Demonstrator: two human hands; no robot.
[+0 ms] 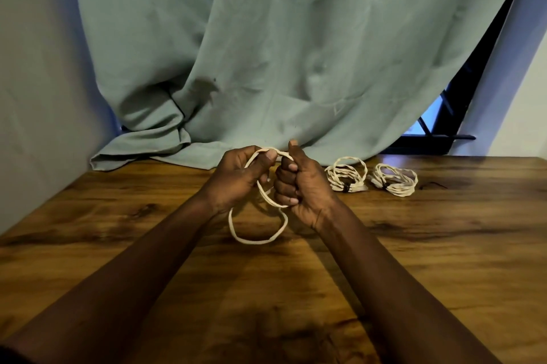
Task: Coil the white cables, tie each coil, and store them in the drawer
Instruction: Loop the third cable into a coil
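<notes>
Both hands hold one white cable (pixel 257 241) above the wooden table (pixel 414 260). My left hand (pixel 239 178) pinches a loop of it near the top with thumb and fingers. My right hand (pixel 299 186) is a fist curled round the cable, thumb pointing up. A loose loop of the cable hangs below the hands down to the table. Two coiled white cables lie to the right: the nearer coil (pixel 346 174) and the farther coil (pixel 395 179), each bound with a small dark tie. No drawer is in view.
A grey-green curtain (pixel 266 53) hangs behind the table and bunches on its back edge. A dark window frame (pixel 461 115) shows at the back right. A small dark mark or tie (pixel 433 185) lies right of the coils.
</notes>
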